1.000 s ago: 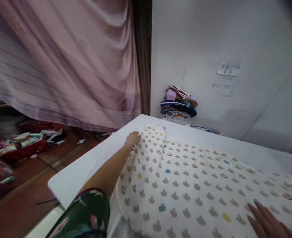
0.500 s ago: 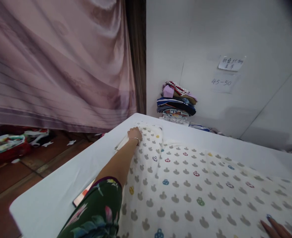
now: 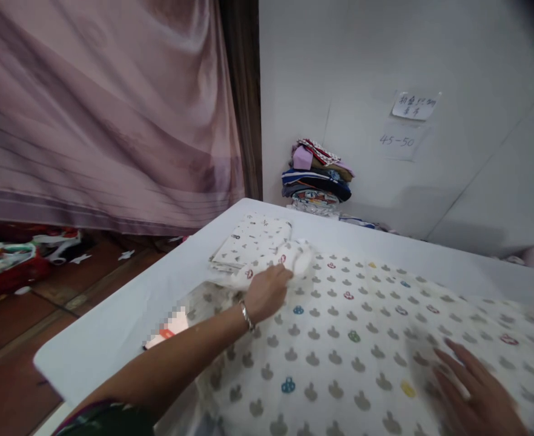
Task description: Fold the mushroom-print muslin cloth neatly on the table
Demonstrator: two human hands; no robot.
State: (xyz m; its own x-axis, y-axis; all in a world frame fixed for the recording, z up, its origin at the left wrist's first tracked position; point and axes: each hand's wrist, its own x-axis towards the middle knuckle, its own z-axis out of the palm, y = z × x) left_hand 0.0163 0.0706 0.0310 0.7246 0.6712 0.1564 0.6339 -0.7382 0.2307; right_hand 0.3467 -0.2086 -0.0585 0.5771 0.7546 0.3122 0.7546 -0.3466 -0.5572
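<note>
A white cloth with grey apple-like shapes and coloured mushrooms lies spread over the table. My left hand, a silver bracelet at its wrist, is closed on the cloth's far left edge, which is lifted and bunched beside the fingers. Low on the right, my right hand is over the cloth with its fingers extended; whether it presses down I cannot tell. Just beyond my left hand sits a folded white cloth with a small dark print.
The white table has a phone, partly pixelated, near its left edge. Against the wall stands a stack of folded fabrics. Two paper notes hang on the wall. A pink curtain and a red container are at left.
My left hand has drawn the cloth's left edge back and to the right, uncovering the folded cloth. My right hand has come further into view from the lower right.
</note>
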